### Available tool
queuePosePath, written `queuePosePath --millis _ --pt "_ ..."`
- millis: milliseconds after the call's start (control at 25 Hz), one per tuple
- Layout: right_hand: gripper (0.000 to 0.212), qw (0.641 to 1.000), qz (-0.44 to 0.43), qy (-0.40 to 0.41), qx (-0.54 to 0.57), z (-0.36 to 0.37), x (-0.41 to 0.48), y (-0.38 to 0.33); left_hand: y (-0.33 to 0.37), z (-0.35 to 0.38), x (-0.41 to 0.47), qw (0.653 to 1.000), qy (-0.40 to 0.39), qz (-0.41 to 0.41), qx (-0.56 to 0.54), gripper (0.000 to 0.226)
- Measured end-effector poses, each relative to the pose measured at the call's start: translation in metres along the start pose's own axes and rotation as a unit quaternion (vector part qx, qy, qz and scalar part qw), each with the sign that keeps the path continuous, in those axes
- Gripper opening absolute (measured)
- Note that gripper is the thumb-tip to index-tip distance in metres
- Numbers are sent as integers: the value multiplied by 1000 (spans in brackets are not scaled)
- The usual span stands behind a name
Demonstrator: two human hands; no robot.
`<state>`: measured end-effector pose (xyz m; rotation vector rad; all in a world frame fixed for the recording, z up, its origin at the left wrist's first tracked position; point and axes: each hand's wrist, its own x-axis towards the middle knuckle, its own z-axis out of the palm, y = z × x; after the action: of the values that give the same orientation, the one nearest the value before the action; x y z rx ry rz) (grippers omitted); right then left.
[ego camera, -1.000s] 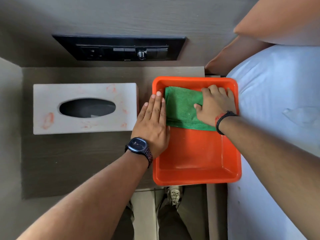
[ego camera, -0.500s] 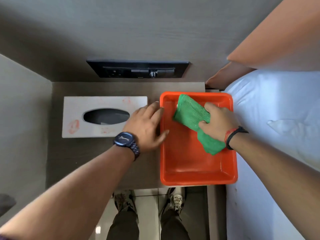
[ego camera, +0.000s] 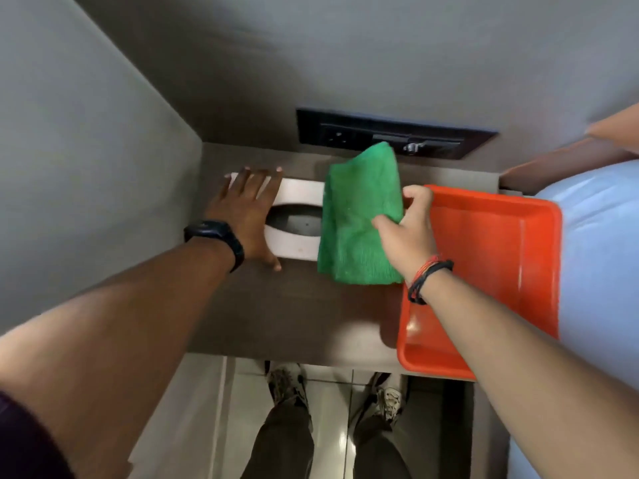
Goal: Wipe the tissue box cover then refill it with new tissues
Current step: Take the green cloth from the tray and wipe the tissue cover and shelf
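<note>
— Starting at the left, what is the left hand (ego camera: 247, 216) doing?

— It lies flat with the fingers spread apart on the left end of the white tissue box cover (ego camera: 297, 216), palm down, gripping nothing. A dark watch (ego camera: 216, 236) sits on that wrist.

— And the cover itself?

— It rests on the brown bedside shelf (ego camera: 294, 316), towards the far left part of it. Its oval slot faces up, and its right end is hidden behind the cloth.

— Which cloth?

— A green cloth (ego camera: 359, 216), folded, hanging over the right part of the cover. Whether it touches the cover I cannot tell. The right hand (ego camera: 408, 229) has its fingers closed on the cloth's right edge, pinching it between thumb and fingers. Red and black bands (ego camera: 428, 274) circle that wrist.

— What lies further right?

— An orange tray (ego camera: 501, 257) on the right side of the shelf, its near end past the shelf's near edge. Beyond it, a pale blue bed sheet (ego camera: 598, 257). On the far wall, a black switch panel (ego camera: 390, 136) sits behind the cloth's top.
</note>
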<state>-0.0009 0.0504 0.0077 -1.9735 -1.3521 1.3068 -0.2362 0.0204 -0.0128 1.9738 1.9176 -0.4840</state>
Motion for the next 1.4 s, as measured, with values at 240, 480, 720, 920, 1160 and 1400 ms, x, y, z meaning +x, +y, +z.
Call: queuePosePath --millis 240,480,720,920,1160,1400 --pt "71 934 -166 93 -301 25 -5 30 -10 6 4 1000 22 12 14 149" --pt "64 875 -191 43 -442 52 7 42 -14 16 8 999 31 29 -17 149" --pt "66 879 -199 52 -431 95 2 18 -17 18 10 998 44 42 -23 150" --pt "60 859 -284 2 -426 90 -5 28 -22 22 10 998 51 41 -24 148" --pt "54 865 -258 49 -428 53 4 50 -19 20 8 998 45 37 -20 148" --pt "59 900 -191 103 -378 83 6 32 -16 20 8 998 53 31 -18 146"
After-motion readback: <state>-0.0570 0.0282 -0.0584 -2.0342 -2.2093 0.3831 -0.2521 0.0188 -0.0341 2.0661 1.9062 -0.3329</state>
